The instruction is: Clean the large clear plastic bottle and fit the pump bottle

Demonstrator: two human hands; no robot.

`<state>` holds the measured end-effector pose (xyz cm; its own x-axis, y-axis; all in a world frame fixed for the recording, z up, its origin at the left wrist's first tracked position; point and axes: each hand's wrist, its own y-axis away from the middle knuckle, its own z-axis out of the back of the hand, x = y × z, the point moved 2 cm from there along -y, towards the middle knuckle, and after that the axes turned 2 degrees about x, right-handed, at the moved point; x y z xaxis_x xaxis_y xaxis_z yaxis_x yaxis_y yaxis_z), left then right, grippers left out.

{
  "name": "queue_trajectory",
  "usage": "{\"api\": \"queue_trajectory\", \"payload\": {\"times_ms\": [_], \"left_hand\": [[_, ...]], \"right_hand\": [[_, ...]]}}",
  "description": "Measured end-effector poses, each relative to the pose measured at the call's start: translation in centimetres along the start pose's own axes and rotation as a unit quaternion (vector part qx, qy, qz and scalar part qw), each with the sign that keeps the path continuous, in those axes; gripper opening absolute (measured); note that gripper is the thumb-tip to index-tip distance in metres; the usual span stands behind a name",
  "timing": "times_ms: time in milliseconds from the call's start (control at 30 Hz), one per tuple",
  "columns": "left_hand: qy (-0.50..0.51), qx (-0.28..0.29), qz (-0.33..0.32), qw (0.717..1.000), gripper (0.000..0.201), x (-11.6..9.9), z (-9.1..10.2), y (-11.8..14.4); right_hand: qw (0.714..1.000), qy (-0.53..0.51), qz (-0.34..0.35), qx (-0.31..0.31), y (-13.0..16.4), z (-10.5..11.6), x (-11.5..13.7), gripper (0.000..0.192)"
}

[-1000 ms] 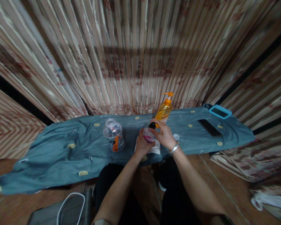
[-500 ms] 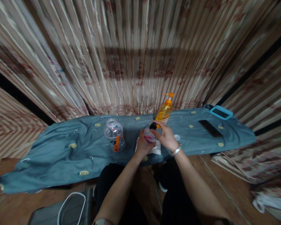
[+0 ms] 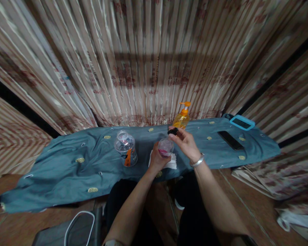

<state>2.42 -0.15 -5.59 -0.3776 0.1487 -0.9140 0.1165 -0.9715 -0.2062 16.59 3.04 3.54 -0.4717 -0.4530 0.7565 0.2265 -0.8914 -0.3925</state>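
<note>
Head view: left hand [image 3: 157,158] wraps the clear bottle [image 3: 166,145] over the white cloth [image 3: 172,163], right hand [image 3: 187,143] pinches the black cap [image 3: 172,131] at one o'clock! Bottle looks light, squashable; grip sides gently.

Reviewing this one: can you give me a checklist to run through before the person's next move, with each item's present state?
1. Left hand gripping the clear container: ok, wrapped around its side.
2. Black cap secure: ok, in the fingers of the right hand.
3. Cap off the container: ok, it appears lifted above it.
4. Pink in the container, contents or marking: cannot tell.
5. Clear plastic bottle upright: ok, left of the hands.
6. Phone away from the container: ok, lying farther right.
</note>
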Motion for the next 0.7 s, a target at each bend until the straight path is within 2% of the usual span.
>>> {"api": "queue_trajectory", "payload": {"times_ms": [100, 233, 367, 533, 700], "left_hand": [[0.002, 0.007, -0.017, 1.0, 0.079, 0.2, 0.0, 0.0], [0.006, 0.001, -0.033, 0.999, 0.079, 0.6, -0.1, -0.2], [0.014, -0.002, -0.039, 0.999, 0.08, 0.7, -0.3, -0.3], [0.012, 0.003, -0.035, 0.999, 0.081, 0.7, -0.2, -0.2], [0.01, 0.007, -0.028, 1.0, 0.082, 0.6, 0.0, -0.1]], "right_hand": [[0.998, 0.015, -0.054, -0.005, 0.3, 1.4, -2.5, 0.033], [0.98, 0.11, -0.163, 0.014, 2.7, 2.9, -6.7, 0.032], [0.947, 0.204, -0.24, 0.06, 5.0, 2.5, -9.7, 0.03], [0.931, 0.251, -0.244, 0.101, 5.6, 0.9, -11.4, 0.031], [0.943, 0.251, -0.207, 0.076, 6.2, 1.1, -11.2, 0.032]]}}
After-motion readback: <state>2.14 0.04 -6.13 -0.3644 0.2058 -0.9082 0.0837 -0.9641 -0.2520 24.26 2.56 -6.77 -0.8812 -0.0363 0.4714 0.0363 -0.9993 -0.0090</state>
